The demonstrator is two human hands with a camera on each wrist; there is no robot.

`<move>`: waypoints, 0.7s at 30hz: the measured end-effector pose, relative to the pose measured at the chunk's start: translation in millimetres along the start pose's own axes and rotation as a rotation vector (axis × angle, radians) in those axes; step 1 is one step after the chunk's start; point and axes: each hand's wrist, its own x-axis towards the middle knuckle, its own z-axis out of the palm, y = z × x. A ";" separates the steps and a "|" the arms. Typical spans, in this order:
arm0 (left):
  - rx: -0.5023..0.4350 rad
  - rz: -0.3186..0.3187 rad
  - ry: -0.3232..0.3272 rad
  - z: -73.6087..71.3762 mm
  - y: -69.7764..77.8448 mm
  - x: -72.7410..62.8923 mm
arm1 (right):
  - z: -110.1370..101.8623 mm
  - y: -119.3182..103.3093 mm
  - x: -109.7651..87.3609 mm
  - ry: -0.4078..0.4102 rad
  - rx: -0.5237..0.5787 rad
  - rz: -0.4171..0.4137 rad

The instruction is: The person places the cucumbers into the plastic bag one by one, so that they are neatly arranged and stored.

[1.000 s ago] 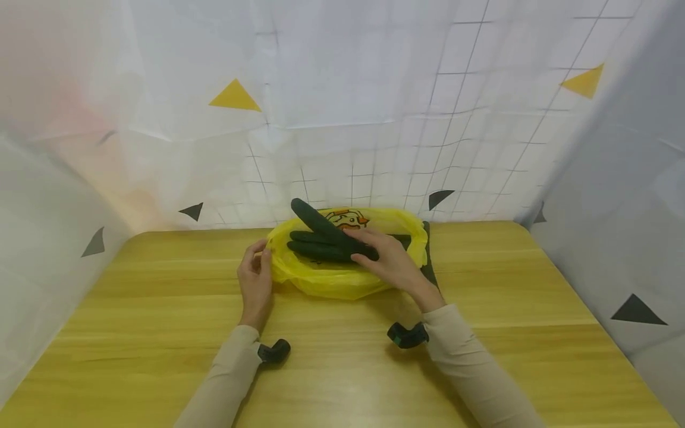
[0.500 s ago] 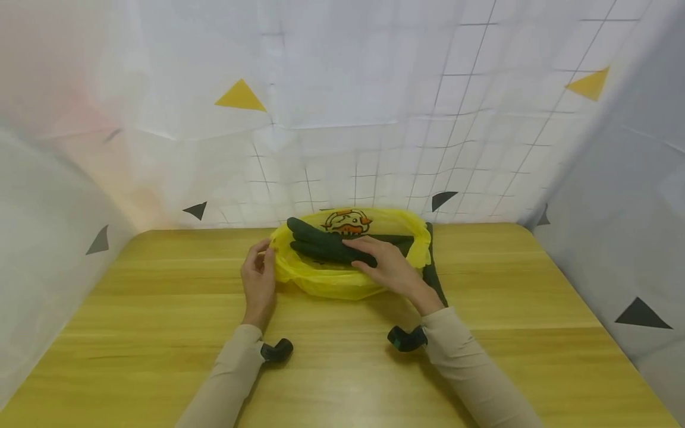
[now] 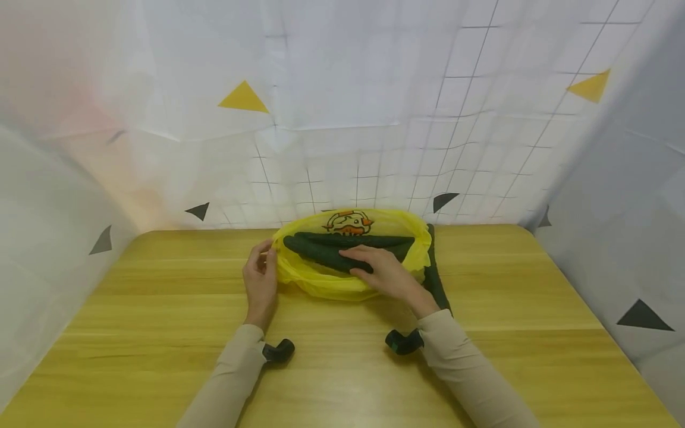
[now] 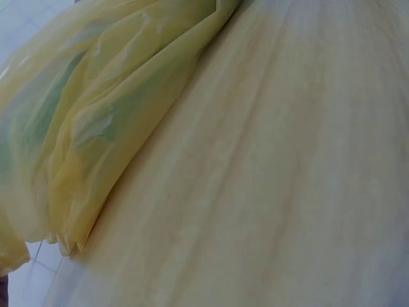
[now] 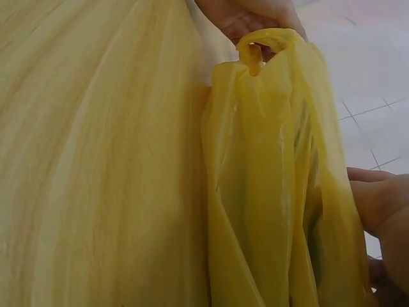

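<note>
At left, a person's left hand (image 3: 260, 273) curls its fingers on the left rim of an upright yellow plastic bag (image 3: 334, 289), pinching the plastic. Just right of those fingers, inside the bag's mouth, is the tip of a dark green front cucumber (image 3: 320, 252), apart from them. Its long axis slants from far left to near right, ending under the right hand (image 3: 387, 272), which is the nearer hand: fingers on top, thumb on the near side, gripping that end. Beyond the right fingers, a rear cucumber (image 3: 369, 241) lies crosswise in the bag. Right of them, outside the bag, an outer cucumber (image 3: 436, 288) rests on the tabletop (image 3: 342, 380).
</note>
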 end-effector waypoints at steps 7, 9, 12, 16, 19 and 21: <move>-0.001 0.001 -0.007 -0.2 -0.8 0.4 | 5.0 3.1 2.1 -0.023 -0.023 -0.010; 0.001 0.001 -0.009 -0.1 -0.9 0.3 | 6.0 3.2 2.4 -0.023 -0.031 -0.015; 0.002 -0.002 -0.011 -0.2 -0.8 0.3 | 7.2 3.3 2.3 -0.029 -0.039 -0.013; 0.004 0.005 -0.006 0.0 0.3 -0.2 | 8.1 3.3 2.1 -0.034 -0.047 -0.009; 0.008 0.010 -0.003 0.3 1.6 -0.7 | 8.9 3.0 2.3 -0.034 -0.060 -0.003; 0.012 0.011 -0.003 0.3 2.7 -1.0 | 9.5 2.9 2.5 -0.035 -0.076 0.005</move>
